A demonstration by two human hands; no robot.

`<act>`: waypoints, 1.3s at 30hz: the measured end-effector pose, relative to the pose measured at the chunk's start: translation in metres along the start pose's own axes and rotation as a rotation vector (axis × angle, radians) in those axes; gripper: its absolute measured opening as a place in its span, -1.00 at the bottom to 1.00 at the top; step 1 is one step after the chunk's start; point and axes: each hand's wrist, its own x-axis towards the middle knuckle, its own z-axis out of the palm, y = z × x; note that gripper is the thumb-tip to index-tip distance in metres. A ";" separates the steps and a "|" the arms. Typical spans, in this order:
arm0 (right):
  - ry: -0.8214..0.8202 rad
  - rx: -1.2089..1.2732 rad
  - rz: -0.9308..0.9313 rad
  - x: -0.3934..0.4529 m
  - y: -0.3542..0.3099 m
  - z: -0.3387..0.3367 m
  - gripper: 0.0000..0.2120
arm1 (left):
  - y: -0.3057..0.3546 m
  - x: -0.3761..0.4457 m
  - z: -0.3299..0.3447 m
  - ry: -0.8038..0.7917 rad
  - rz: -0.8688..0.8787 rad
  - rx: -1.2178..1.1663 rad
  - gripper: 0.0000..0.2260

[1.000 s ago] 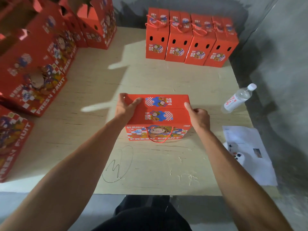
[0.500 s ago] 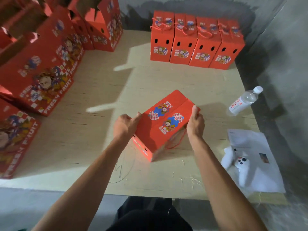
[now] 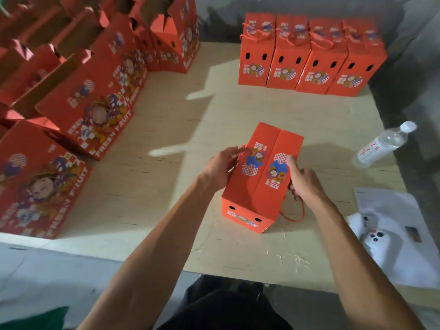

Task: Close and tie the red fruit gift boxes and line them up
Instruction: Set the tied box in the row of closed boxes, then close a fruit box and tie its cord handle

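As we look down from head height, both our bare forearms reach forward over a pale table (image 3: pixel 166 177), and our hands meet a red gift box (image 3: pixel 259 182) standing near the table's middle, a little toward us. Our left hand (image 3: pixel 220 169) rests against the box's left side near its top edge, fingers loosely bent; a bit of red cord shows at the fingertips, but we cannot tell whether they pinch it. Our right hand (image 3: pixel 303 184) lies on the box's right top edge, its fingers curled down the right side where a red cord (image 3: pixel 294 216) loops out below and trails onto the table; the fingers seem to hold that cord, though the grip itself is hidden. The box sits turned at an angle, its short end with two small oval holes facing us. Its two top flaps meet along a middle seam, each printed with a blue cartoon patch and a red-and-white checked circle. At the far edge of the table, a row of four boxes (image 3: pixel 309 55) stands side by side, touching, each with red cord tied on top. Along the left, open boxes (image 3: pixel 90 96) marked FRESH FRUIT stand crowded together with flaps raised. To the right lies a clear bottle (image 3: pixel 381 146) on its side, and nearer us a white paper (image 3: pixel 404 246) with a small white device (image 3: pixel 377 238) on it.
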 end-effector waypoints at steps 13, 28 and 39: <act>-0.141 0.145 -0.219 -0.014 -0.090 0.040 -0.70 | 0.011 0.006 0.002 0.226 0.082 0.884 -0.37; -0.111 0.213 -0.272 -0.034 -0.122 0.044 -0.72 | -0.022 0.001 -0.015 0.186 0.649 0.566 -0.70; 0.015 0.412 -0.407 -0.023 -0.228 0.031 -0.81 | 0.019 -0.006 -0.024 0.282 0.972 0.835 -0.77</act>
